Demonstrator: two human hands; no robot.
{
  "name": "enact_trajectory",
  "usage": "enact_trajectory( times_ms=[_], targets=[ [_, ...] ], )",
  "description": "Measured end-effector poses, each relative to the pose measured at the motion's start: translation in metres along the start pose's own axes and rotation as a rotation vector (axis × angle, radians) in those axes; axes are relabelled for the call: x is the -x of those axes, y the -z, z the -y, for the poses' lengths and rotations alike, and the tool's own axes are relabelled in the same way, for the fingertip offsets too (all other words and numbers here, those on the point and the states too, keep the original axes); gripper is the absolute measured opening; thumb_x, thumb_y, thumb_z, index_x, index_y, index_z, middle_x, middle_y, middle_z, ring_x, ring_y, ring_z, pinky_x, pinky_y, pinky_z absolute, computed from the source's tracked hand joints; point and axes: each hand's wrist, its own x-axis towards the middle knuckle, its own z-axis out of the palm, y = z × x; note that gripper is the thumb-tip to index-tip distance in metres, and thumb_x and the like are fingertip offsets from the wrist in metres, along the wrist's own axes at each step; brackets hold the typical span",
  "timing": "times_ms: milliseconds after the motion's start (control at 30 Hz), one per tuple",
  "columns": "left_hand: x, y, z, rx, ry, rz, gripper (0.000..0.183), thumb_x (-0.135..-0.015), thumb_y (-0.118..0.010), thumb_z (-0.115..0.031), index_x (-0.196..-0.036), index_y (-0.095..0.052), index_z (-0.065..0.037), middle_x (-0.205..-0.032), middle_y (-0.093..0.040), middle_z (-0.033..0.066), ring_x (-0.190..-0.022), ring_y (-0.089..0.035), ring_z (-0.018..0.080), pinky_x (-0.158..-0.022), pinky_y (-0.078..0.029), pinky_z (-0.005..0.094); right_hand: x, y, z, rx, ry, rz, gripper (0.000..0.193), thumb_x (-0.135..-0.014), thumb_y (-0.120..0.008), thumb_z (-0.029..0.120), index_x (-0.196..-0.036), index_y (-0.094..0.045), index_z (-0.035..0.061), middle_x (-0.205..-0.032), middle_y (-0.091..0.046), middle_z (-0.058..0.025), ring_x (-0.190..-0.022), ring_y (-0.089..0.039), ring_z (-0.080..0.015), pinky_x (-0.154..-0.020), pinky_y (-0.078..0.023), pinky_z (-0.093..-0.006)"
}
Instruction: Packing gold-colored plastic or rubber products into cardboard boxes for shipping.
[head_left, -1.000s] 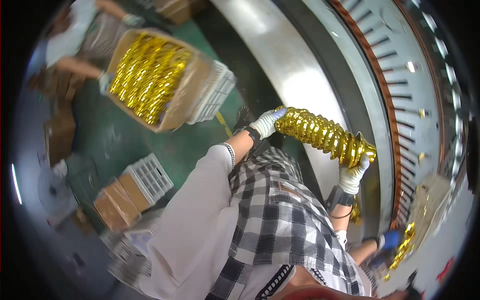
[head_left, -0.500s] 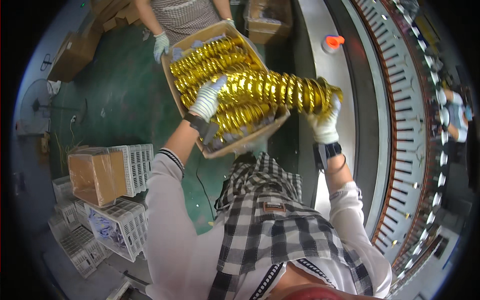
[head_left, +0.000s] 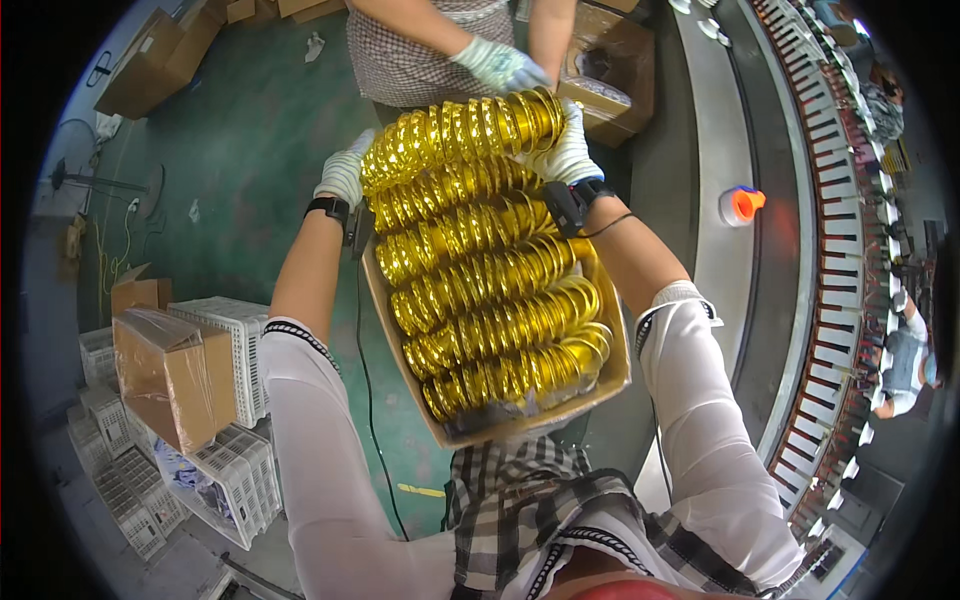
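Observation:
Both my hands wear striped work gloves. My left hand (head_left: 345, 172) grips the left end of a long stack of nested, shiny gold pieces (head_left: 455, 138), and my right hand (head_left: 566, 152) closes round its right end. The stack lies crosswise at the far side of an open cardboard box (head_left: 618, 372). Several similar gold stacks (head_left: 490, 285) lie side by side in the box, nearer to me. Whether the held stack rests on the one beside it, I cannot tell. Just beyond its right end is another person's gloved hand (head_left: 500, 65).
On the right, an orange-and-white container (head_left: 740, 205) stands on a metal ledge (head_left: 715, 260) beside a long slatted conveyor (head_left: 835, 290). White plastic crates (head_left: 245, 480) and a cardboard carton (head_left: 175, 375) are piled on the left. A dark cable (head_left: 368, 420) runs along the green floor.
My hands have carried the gold stack from the box's right side to its far side. The box now appears nearer and straighter. The other person's gloved hand has come over the far right corner.

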Motion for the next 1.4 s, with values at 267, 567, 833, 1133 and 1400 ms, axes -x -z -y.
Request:
enact_trajectory(
  times_ms=[267, 567, 833, 1133, 1400],
  targets=[
    [-0.079, 0.030, -0.026, -1.350, -0.170, -0.400, 0.079, -0.094, -0.059, -0.063, -0.144, -0.055, -0.002, -0.145, -0.056, 0.0282, -0.126, -0.060, 0.0400, -0.108, -0.044, 0.0495, -0.093, 0.029, 0.011, 2.596, 0.447, 0.140, 0.093, -0.080, -0.084, 0.042, -0.151, -0.039, 0.0054, -0.141, -0.056, -0.0235, -0.132, -0.054, -0.0397, -0.116, -0.039, -0.0411],
    [-0.065, -0.027, 0.026, -1.658, -1.073, 0.161, 0.064, -0.102, -0.046, -0.058, -0.154, -0.047, -0.020, -0.155, -0.049, 0.0164, -0.145, -0.040, 0.0379, -0.121, -0.027, 0.0568, -0.081, -0.004, -0.017, 2.378, 0.677, 0.229, 0.067, -0.095, -0.052, 0.068, -0.150, -0.052, 0.0285, -0.156, -0.045, -0.0163, -0.146, -0.038, -0.0419, -0.118, -0.025, -0.0671],
    [-0.064, -0.028, 0.049, -1.938, -1.069, 0.095, 0.082, -0.097, -0.041, -0.072, -0.160, -0.037, -0.019, -0.161, -0.041, 0.0140, -0.151, -0.032, 0.0368, -0.120, -0.017, 0.0676, -0.088, 0.006, -0.040, 2.595, 0.641, 0.156, 0.069, -0.096, -0.053, 0.066, -0.156, -0.042, 0.0353, -0.164, -0.033, -0.0142, -0.150, -0.030, -0.0426, -0.118, -0.015, -0.0749],
    [-0.070, -0.047, 0.085, -1.722, -1.399, 0.009, 0.078, -0.097, -0.050, -0.064, -0.150, -0.049, -0.007, -0.158, -0.041, 0.0209, -0.147, -0.035, 0.0391, -0.121, -0.020, 0.0594, -0.079, 0.014, -0.074, 2.668, 0.722, 0.253, 0.067, -0.099, -0.049, 0.060, -0.160, -0.034, 0.0346, -0.168, -0.028, -0.0088, -0.154, -0.022, -0.0433, -0.119, -0.016, -0.0707],
    [-0.030, 0.015, 0.053, -1.157, -1.034, 0.167, 0.075, -0.099, -0.056, -0.053, -0.154, -0.042, -0.004, -0.156, -0.046, 0.0231, -0.143, -0.045, 0.0394, -0.118, -0.035, 0.0447, -0.002, 0.036, -0.024, 2.163, 1.111, 0.328, 0.057, -0.096, -0.064, 0.036, -0.146, -0.053, 0.0100, -0.149, -0.052, -0.0202, -0.138, -0.046, -0.0412, -0.116, -0.036, -0.0504]
  ],
)
